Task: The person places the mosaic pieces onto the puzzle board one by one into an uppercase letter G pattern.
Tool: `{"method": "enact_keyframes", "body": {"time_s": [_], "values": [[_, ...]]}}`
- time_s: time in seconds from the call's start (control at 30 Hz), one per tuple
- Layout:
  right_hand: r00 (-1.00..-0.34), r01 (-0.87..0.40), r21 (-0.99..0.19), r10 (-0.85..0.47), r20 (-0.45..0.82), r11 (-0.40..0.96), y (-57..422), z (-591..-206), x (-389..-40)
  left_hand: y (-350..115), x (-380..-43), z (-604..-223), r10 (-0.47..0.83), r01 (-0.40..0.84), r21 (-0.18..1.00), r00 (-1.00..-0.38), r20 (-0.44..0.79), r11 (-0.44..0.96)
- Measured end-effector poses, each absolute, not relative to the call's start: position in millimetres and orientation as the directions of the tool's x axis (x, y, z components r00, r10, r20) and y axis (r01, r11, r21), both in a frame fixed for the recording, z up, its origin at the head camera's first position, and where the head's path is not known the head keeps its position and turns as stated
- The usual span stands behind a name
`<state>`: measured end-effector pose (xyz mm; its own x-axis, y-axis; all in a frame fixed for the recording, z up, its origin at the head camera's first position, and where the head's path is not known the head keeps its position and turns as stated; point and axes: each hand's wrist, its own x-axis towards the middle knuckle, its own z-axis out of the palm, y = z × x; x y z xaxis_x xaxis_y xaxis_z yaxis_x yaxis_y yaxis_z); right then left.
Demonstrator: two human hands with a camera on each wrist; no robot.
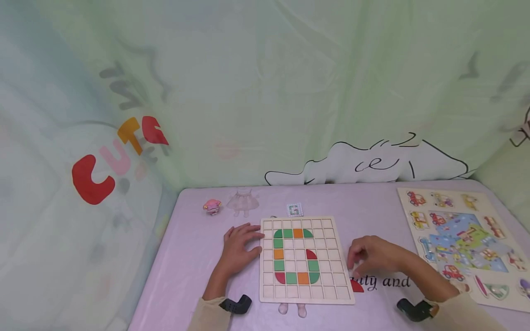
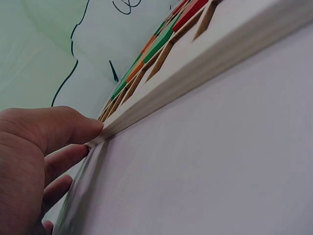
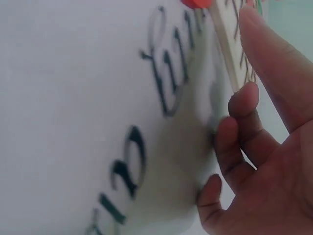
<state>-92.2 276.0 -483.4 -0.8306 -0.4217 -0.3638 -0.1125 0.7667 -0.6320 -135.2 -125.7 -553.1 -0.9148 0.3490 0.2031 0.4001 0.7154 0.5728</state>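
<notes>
A wooden grid board [image 1: 333, 266] lies flat on the table, with green, orange and red tiles set in some cells in a G-like outline. My left hand [image 1: 241, 248] rests at the board's left edge; in the left wrist view its thumb [image 2: 78, 129] touches that edge. Just off the board's right side, my right hand [image 1: 374, 254] hovers with loosely bent fingers and nothing between them. A loose red quarter-round tile [image 1: 357, 286] lies by the board's lower right edge, and its red end [image 3: 197, 2] shows in the right wrist view.
Behind the board lies a small pattern card [image 1: 295, 210]. A pink toy figure [image 1: 212, 206] stands at the back left. To the right is a picture puzzle board [image 1: 451, 202] with vehicle pieces. A printed curtain [image 1: 248, 92] hangs along the table's back.
</notes>
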Motion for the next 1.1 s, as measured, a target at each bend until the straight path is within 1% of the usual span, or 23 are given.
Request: {"method": "enact_keyframes", "body": {"time_s": [0.33, 0.43, 0.57, 0.67, 0.83, 1.1], "values": [[-0.853, -0.159, -0.527, -0.385, -0.352, 0.835, 272, -492, -86, -126, -135, -553, 0.34, 0.387, 0.581, -0.92, 0.195, 0.715], [-0.853, -0.153, -0.545, -0.388, -0.349, 0.825, 275, -493, -87, -125, -134, -552, 0.339, 0.386, 0.58, -0.921, 0.193, 0.717], [-0.836, -0.168, -0.627, -0.448, -0.318, 0.76, 285, -493, -90, -125, -134, -551, 0.339, 0.391, 0.581, -0.919, 0.202, 0.714], [-0.825, -0.174, -0.668, -0.477, -0.303, 0.724, 291, -496, -93, -125, -133, -550, 0.341, 0.401, 0.581, -0.915, 0.215, 0.708], [-0.82, -0.15, -0.656, -0.463, -0.335, 0.74, 295, -501, -95, -126, -133, -550, 0.343, 0.398, 0.586, -0.916, 0.209, 0.706], [-0.81, -0.165, -0.649, -0.477, -0.341, 0.743, 298, -500, -95, -125, -134, -551, 0.349, 0.412, 0.579, -0.91, 0.224, 0.704]]}}
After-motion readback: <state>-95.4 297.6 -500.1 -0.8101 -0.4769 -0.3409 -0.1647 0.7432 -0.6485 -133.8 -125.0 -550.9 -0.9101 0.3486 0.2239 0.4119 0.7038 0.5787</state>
